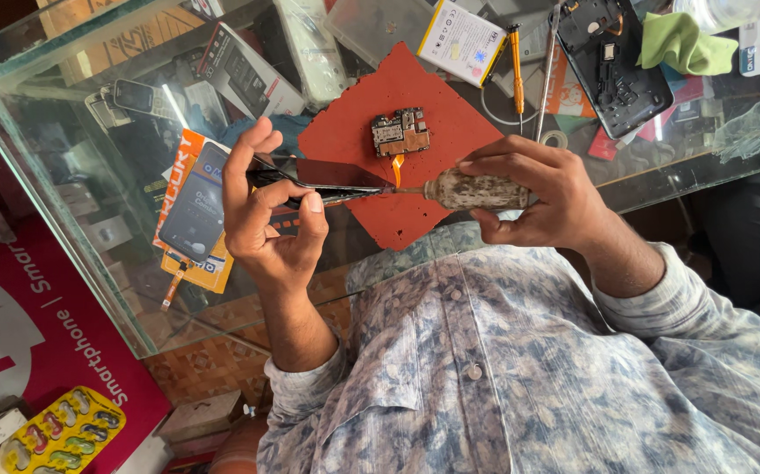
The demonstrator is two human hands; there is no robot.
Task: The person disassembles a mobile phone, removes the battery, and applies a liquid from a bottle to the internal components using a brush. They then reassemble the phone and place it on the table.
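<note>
head view: left hand (267, 219) grips phone (323, 180) edge; right hand (538, 193) grips screwdriver (463, 190) above red mat (432, 123).

A glass-topped display counter (64, 219) fills the scene, its thick pane edged in green, with daylight glaring off the surface. Boxed goods (239, 75) show through the glass on a shelf beneath. Below the counter lie patterned orange floor tiles (204, 369) and a red printed panel (37, 333).
</note>
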